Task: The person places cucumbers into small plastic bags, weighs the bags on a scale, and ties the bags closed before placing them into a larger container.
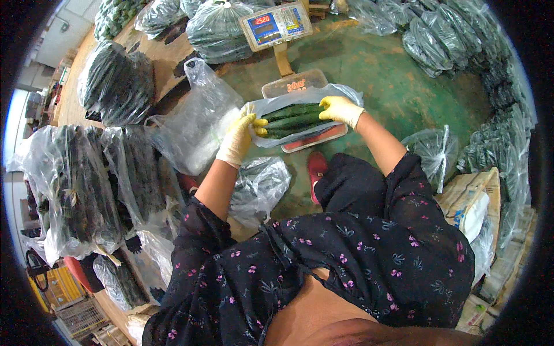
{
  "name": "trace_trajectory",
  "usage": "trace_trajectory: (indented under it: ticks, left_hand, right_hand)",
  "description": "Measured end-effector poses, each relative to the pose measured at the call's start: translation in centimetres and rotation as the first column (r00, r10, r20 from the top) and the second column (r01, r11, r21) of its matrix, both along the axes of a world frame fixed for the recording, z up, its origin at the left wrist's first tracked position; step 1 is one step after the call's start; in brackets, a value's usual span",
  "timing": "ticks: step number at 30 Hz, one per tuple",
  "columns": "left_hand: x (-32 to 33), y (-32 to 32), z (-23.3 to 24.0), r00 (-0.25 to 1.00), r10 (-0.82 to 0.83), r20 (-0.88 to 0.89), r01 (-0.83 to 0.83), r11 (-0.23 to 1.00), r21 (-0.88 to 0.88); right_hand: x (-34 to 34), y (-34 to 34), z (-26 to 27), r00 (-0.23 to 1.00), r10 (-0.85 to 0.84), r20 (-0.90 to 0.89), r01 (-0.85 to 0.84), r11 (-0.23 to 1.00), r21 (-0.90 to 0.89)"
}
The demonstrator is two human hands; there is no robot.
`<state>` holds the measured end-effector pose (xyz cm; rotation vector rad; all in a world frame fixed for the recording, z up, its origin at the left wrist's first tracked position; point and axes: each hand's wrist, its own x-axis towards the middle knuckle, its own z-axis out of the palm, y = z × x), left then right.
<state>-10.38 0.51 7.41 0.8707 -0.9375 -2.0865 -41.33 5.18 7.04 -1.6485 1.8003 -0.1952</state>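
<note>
Several dark green cucumbers (294, 116) lie side by side in a clear plastic bag (277, 141), which rests open on a platform scale (316, 137). My left hand (242, 134), in a pale yellow glove, grips the bag's left edge, its fingertips beside the cucumber ends. The gloved right hand (340, 110) curls over the cucumbers' right ends, inside the bag's rim. Most of the scale's platform is hidden under the bag. Behind it, a post carries the scale's lit display (277, 26).
Loose clear bags (199, 125) lie left of the scale, with another crumpled plastic bag (262, 184) near my left forearm. Filled bags of dark green produce (117, 82) stand on the left. More packed bags (441, 41) line the right, near a wooden crate (471, 194).
</note>
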Motion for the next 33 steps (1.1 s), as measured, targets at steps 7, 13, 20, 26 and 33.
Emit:
trace_trajectory:
  ticks: [7,13,20,26,33]
  left_hand:
    - [2.7,3.0,-0.4,0.948,0.042,0.316,-0.011,0.995,-0.101]
    - [2.2,4.0,0.2,0.914,0.156,0.374,-0.104,0.982,-0.155]
    - [0.5,3.8,-0.2,0.909,0.126,0.397,0.001,0.953,-0.304]
    - [0.0,3.3,0.8,0.952,0.055,0.301,-0.002,0.985,-0.172]
    - [1.2,2.5,-0.4,0.994,0.089,0.066,-0.085,0.995,-0.051]
  right_hand:
    - [3.6,0.3,-1.5,0.961,0.055,0.271,-0.043,0.998,-0.049]
    - [8.1,-2.6,-3.3,0.954,0.298,-0.043,-0.299,0.954,-0.029]
    - [11.6,-5.4,-5.3,0.867,0.321,-0.381,-0.32,0.945,0.066]
    - [11.1,-5.4,-7.7,0.855,0.315,-0.412,-0.297,0.949,0.108]
    - [11.1,-5.7,-7.5,0.831,0.353,-0.431,-0.355,0.932,0.077]
